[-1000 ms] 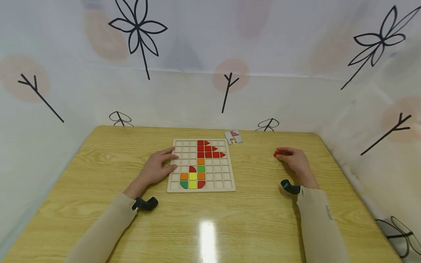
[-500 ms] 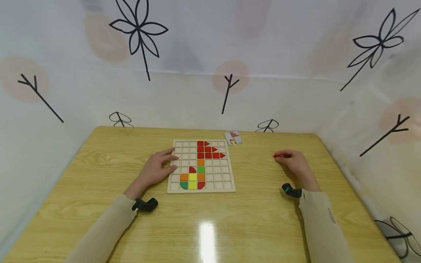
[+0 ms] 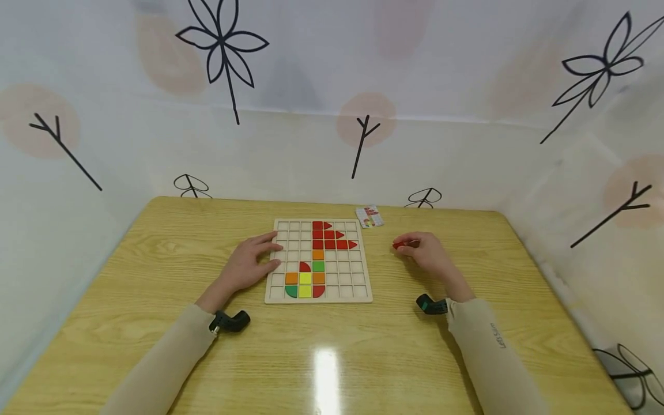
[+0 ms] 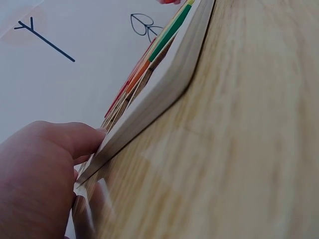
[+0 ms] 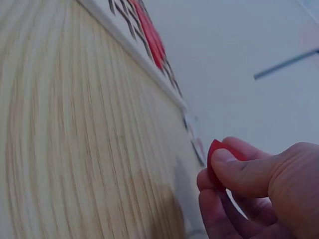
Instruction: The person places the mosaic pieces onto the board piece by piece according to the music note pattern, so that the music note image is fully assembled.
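Observation:
A pale wooden grid board lies on the table, with red, orange, yellow and green pieces set in some of its cells. Along the board's left edge rests my left hand, fingers spread with their tips on the rim; in the left wrist view the thumb touches the edge. My right hand is to the right of the board, apart from it. Between thumb and fingers it pinches a small red piece with a curved side and a pointed corner; the fingers cover part of it.
A small printed card with a coloured grid pattern lies by the board's far right corner. The wooden table ends at the back against a patterned cloth wall. Dark wrist cameras sit on both wrists.
My right hand has moved left toward the board, carrying the red piece. The left hand stays in place on the board's edge, and the pieces in the grid look the same.

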{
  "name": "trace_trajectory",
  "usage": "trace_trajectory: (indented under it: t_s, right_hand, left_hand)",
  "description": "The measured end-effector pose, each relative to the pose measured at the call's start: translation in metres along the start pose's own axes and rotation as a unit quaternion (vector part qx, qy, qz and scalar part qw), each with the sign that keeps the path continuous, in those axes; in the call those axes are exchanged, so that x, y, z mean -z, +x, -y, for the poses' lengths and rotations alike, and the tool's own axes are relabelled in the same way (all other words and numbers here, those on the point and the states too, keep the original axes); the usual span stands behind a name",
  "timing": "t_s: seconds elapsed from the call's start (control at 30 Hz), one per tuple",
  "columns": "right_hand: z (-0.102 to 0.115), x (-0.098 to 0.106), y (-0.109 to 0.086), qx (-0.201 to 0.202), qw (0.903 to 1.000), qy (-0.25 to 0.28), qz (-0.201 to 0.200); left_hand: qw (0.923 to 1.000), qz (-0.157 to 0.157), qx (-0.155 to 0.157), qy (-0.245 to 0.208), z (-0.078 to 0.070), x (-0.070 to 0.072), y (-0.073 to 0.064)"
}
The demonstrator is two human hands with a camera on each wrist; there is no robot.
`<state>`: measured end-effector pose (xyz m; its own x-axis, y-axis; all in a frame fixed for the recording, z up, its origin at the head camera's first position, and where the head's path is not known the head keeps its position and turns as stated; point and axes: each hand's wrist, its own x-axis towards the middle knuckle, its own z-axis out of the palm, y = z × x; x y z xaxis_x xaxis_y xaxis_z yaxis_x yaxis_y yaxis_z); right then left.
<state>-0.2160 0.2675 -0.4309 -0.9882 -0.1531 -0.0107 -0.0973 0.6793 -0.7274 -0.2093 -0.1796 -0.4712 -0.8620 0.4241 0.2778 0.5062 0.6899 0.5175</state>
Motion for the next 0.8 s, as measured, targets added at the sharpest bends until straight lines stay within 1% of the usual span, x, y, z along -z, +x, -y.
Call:
trace_trajectory:
  t_s: [0.2, 0.27, 0.37, 0.47, 0.6, 0.67, 0.8]
  right_hand:
    - [0.038, -0.027, 0.004, 0.043, 0.999, -0.005, 0.009]
    - [0.049, -0.036, 0.005, 0.058, 0.9981, 0.0, 0.019]
    - [0.064, -0.048, 0.007, 0.075, 0.996, 0.021, 0.043]
    - [0.075, -0.061, 0.009, 0.095, 0.9918, 0.049, 0.07]
    - [0.089, -0.076, 0.013, 0.129, 0.9839, 0.069, 0.103]
    - [0.097, -0.084, 0.014, 0.141, 0.9812, 0.072, 0.111]
    - [0.107, -0.1, 0.018, 0.148, 0.9801, 0.07, 0.112]
  left_hand:
    - [1.0, 0.001, -0.004, 0.003, 0.0, -0.001, 0.0]
    - [1.0, 0.0, -0.006, 0.004, 0.0, -0.001, 0.0]
    - [1.0, 0.001, -0.006, 0.004, -0.002, 0.0, 0.0]
    - [1.0, 0.003, -0.005, 0.006, -0.003, 0.001, 0.0]
    - [1.0, 0.002, -0.004, 0.005, -0.002, 0.001, 0.001]
    - [1.0, 0.001, -0.003, 0.004, -0.002, 0.001, 0.0]
    - [1.0, 0.003, -0.002, 0.003, -0.001, 0.001, 0.0]
